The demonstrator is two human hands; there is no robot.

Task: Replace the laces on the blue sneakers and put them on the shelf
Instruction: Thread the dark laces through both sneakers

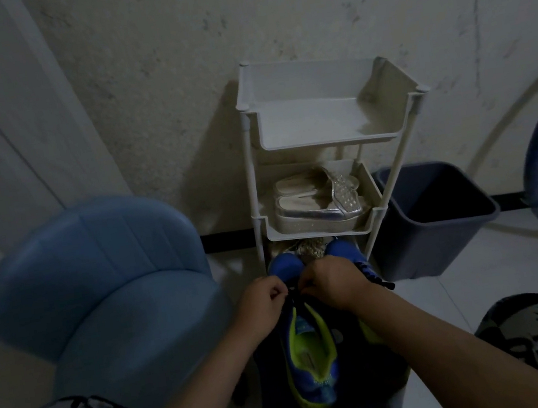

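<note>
A dark grey bin [435,215] stands against the wall [234,18]; silver sandals [319,203] lie just left of it; a blue chair [100,289] sits well left; a blue hose [537,166] curves to its right.

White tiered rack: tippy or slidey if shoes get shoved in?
Probably light: the white rack has thin posts and plastic-looking trays. Tall and narrow, so a high push may tip it. Just silver sandals on its middle tier, so it might slide.
</note>
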